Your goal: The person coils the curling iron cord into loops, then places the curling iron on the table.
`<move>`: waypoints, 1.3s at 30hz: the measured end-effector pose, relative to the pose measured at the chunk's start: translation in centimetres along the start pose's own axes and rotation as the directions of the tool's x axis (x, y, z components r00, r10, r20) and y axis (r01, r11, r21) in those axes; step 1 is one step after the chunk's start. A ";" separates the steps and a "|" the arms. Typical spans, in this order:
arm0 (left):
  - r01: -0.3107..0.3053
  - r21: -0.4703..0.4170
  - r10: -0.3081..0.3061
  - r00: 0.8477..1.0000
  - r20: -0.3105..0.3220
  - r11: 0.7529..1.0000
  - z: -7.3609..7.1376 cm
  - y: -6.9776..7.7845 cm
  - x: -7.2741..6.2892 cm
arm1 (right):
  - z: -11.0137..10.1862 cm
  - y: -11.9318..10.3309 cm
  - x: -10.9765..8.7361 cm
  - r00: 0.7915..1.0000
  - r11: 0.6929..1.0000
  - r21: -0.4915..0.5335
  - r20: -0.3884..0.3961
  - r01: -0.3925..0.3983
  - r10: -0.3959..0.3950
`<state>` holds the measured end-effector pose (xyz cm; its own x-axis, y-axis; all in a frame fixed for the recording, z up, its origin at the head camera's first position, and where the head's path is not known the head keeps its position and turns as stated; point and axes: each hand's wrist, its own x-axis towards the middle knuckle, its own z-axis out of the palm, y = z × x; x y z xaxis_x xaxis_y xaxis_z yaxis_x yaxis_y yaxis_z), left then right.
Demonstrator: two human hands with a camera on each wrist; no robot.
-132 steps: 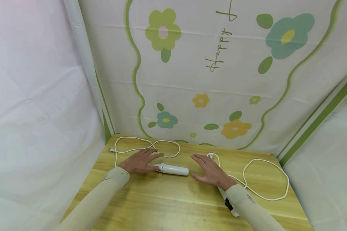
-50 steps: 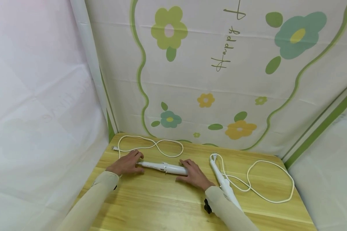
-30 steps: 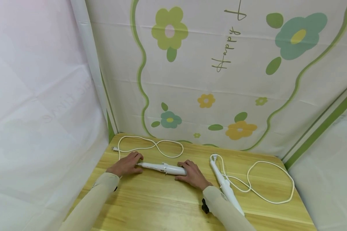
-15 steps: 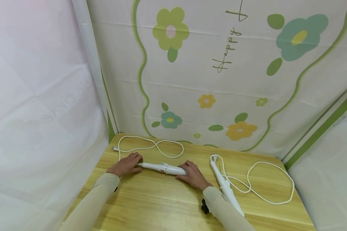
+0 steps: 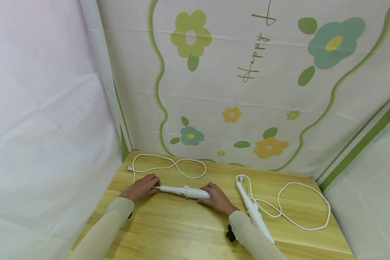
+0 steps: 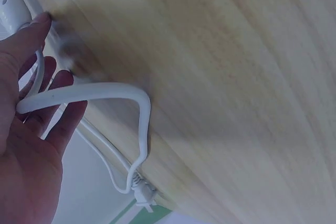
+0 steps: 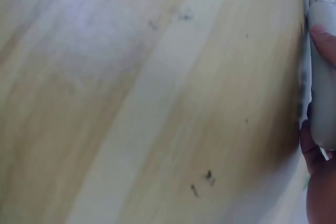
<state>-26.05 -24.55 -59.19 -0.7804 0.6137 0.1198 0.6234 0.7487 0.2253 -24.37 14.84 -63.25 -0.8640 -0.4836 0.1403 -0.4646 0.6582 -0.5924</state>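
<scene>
A white hair iron [image 5: 195, 193] lies crosswise in the middle of the wooden table. My right hand [image 5: 218, 198] grips its thick rounded end, with the thumb along the near side. In the right wrist view that end [image 7: 323, 98] sits between thumb and fingers at the frame's edge. My left hand [image 5: 142, 187] is at the narrow end. In the left wrist view, thumb and fingers pinch the white cord [image 6: 89, 92] where it leaves the iron, and the cord loops over the palm. Part of the fingers is hidden behind it.
A second white hair iron [image 5: 255, 213] lies slanted to the right, partly beneath the right sleeve. Its cord [image 5: 328, 213] loops further right. The first iron's cord [image 5: 204, 169] and plug [image 5: 129, 168] lie near the back left. Printed cloth walls [image 5: 208, 94] enclose the table [image 5: 172, 231].
My left hand has slid left from the iron's middle to its cord end. My right hand has come left and taken hold of the thick end, uncovering more of the second iron.
</scene>
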 end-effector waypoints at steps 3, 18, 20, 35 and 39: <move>-0.020 0.018 0.020 1.000 -0.014 1.000 0.0 0.0 -0.1 | -0.1 0.1 -0.1 1.000 1.000 0.013 0.005 0.012 -0.012; -0.019 -0.057 0.018 1.000 -0.020 0.998 -0.4 0.9 -0.1 | -0.9 0.6 -1.6 1.000 0.999 0.047 -0.024 0.014 -0.013; -0.025 -0.071 0.023 1.000 -0.021 0.997 -0.6 1.1 -0.1 | -1.0 0.6 -1.8 1.000 0.999 0.047 -0.028 0.006 -0.005; 0.023 -0.115 -0.022 1.000 0.012 0.993 -1.3 2.3 0.1 | -2.9 -0.5 -3.3 0.995 0.994 0.106 -0.101 0.027 -0.016; 0.038 -0.137 -0.035 0.999 0.022 0.990 -1.7 2.8 0.0 | -3.3 -0.7 -3.7 0.990 0.994 0.094 -0.134 0.054 -0.041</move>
<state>-24.40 -22.87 -56.90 -0.8006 0.5924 0.0903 0.5809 0.7302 0.3597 -21.51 18.05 -60.74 -0.8625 -0.4283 0.2694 -0.4899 0.5739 -0.6562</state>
